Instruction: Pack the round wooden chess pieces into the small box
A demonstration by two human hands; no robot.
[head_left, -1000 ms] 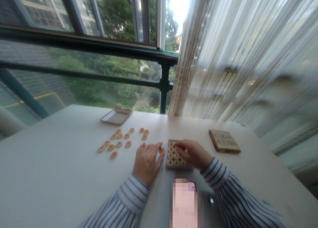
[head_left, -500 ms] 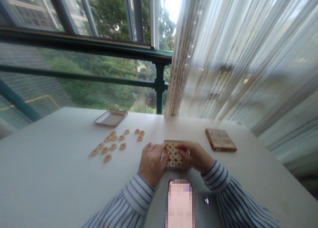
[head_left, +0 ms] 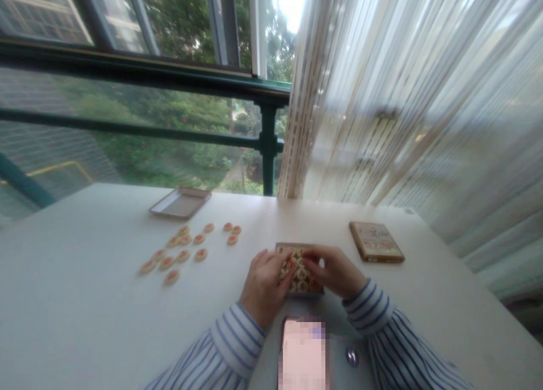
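A shallow box [head_left: 306, 295] of round Chinese chess pieces [head_left: 301, 274] lies on the table in front of me, the pieces packed in rows. My left hand [head_left: 263, 282] covers the box's left side, thumb and forefinger closed round a red-marked piece [head_left: 290, 264]. From the right, my right hand [head_left: 337, 270] reaches over the box with its fingertips pinched together at the pieces; what is between them is hidden. Several loose red-marked pieces [head_left: 182, 256] lie spread on the table left of my left hand.
An open shallow tray [head_left: 181, 216] stands at the back left of the white table [head_left: 85, 299]. A flat printed box [head_left: 376, 243] lies at the right. Nearest me are a blurred-out phone [head_left: 302, 356] and a small shiny oval object [head_left: 352, 356]. Beyond are a green railing and string curtain.
The view has shifted slightly, so the table things appear moved a little. My fingers have shifted slightly over the box; both hands stay at it.
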